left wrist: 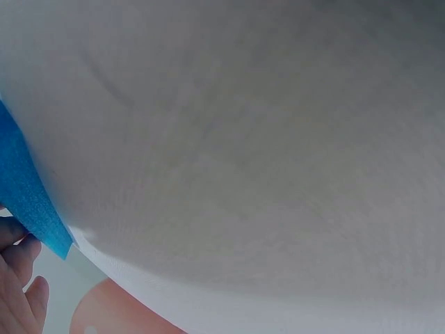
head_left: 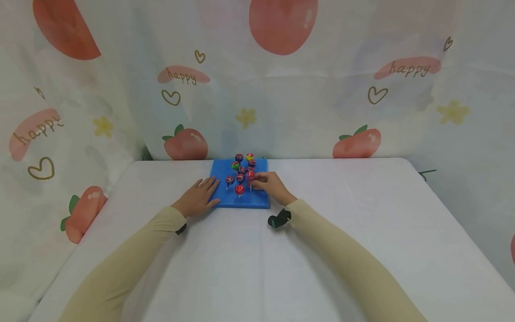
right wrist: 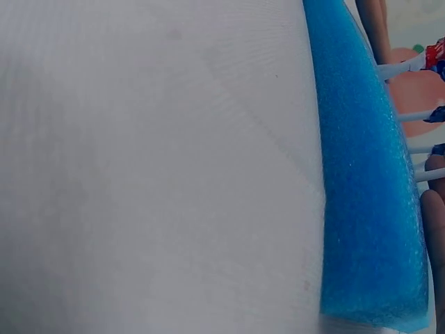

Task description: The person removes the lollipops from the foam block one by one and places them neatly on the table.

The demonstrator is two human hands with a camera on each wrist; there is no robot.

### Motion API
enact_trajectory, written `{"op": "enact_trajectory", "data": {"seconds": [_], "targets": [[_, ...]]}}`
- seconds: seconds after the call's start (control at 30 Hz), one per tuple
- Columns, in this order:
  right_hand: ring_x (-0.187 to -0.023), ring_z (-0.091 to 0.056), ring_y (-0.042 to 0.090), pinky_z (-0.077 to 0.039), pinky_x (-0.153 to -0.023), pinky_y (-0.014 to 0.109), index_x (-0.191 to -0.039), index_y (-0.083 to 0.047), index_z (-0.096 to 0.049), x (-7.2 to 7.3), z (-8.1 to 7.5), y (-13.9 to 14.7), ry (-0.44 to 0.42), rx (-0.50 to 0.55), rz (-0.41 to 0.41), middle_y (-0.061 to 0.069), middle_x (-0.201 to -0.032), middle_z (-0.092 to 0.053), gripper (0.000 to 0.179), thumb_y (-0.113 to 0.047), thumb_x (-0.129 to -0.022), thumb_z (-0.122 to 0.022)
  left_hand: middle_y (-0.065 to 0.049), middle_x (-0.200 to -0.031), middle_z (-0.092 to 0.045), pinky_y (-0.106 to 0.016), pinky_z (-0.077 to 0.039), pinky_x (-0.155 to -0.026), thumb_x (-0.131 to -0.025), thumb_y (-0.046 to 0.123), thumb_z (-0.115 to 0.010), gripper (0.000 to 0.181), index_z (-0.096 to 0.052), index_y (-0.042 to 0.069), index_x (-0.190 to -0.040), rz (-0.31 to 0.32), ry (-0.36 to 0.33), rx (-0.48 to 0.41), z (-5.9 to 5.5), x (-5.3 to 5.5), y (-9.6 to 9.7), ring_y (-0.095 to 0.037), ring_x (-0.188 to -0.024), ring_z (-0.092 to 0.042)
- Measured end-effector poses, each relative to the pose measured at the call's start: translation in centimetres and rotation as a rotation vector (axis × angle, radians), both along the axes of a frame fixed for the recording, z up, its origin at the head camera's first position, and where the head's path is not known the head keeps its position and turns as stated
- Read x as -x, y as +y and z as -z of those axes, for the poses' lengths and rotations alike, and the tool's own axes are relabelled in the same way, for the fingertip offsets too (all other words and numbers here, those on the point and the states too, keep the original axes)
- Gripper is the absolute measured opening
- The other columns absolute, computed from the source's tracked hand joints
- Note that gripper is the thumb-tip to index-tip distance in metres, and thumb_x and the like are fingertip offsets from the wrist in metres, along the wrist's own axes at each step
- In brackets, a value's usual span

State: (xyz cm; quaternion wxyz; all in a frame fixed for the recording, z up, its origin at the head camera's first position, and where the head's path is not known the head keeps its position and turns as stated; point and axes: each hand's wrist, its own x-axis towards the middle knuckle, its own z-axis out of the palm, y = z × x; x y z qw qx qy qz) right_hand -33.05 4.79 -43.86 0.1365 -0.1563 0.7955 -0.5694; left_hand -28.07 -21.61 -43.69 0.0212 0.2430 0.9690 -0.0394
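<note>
A blue foam board (head_left: 253, 201) lies at the far side of the table, with several wrapped lollipops standing upright on their white sticks. My right hand (head_left: 272, 184) reaches over its right edge and pinches a pink-red lollipop (head_left: 251, 175). In the right wrist view, fingers (right wrist: 435, 223) show beside the white sticks above the thick side of the foam board (right wrist: 368, 209). My left hand (head_left: 197, 197) rests with spread fingers on the board's left edge. A red lollipop (head_left: 239, 189) stands at the front, a green one (head_left: 235, 165) and a yellow one (head_left: 250, 157) farther back.
A white cloth (head_left: 225, 268) covers the table. Behind it hangs a printed curtain (head_left: 306, 112) with fruit and hearts, close to the board's back edge. Dark straps (head_left: 279, 218) are on both wrists. A thin dark green thing (head_left: 427, 172) sticks out past the table's right edge.
</note>
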Motion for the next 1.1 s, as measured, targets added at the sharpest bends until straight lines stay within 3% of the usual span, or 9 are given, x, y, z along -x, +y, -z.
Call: {"op": "enact_trajectory", "data": {"seconds": [0.53,0.83,1.1], "targets": [[-0.107,-0.065,0.030,-0.054,-0.087,0.031,-0.116,0.007,-0.063,-0.3,0.3,0.4,0.033,0.146,0.026,0.023,-0.116,-0.065,0.029,-0.009,-0.093,-0.057,-0.019,-0.155,-0.021,-0.049,-0.017,-0.118,-0.097,0.047,-0.039,0.071,-0.022,0.001,-0.148,-0.034,-0.039,0.013,-0.1,0.1,0.3,-0.034,-0.144,-0.020],[-0.105,-0.066,0.031,-0.053,-0.089,0.033,-0.118,0.006,-0.062,-1.2,-1.1,1.5,0.050,0.160,0.012,0.023,-0.114,-0.066,0.031,-0.013,-0.093,-0.057,-0.020,-0.155,-0.020,-0.048,-0.018,-0.118,-0.097,0.047,-0.039,0.071,-0.022,0.001,-0.149,-0.036,-0.035,-0.009,0.2,0.1,0.3,-0.035,-0.144,-0.021],[-0.106,-0.065,0.032,-0.051,-0.093,0.041,-0.121,0.009,-0.058,-2.9,-3.1,3.0,0.044,0.156,-0.007,0.024,-0.116,-0.065,0.037,-0.016,-0.094,-0.057,-0.020,-0.156,-0.018,-0.047,-0.017,-0.119,-0.097,0.046,-0.039,0.071,-0.020,0.001,-0.149,-0.040,-0.042,-0.012,0.2,-0.1,0.2,-0.035,-0.145,-0.019]]}}
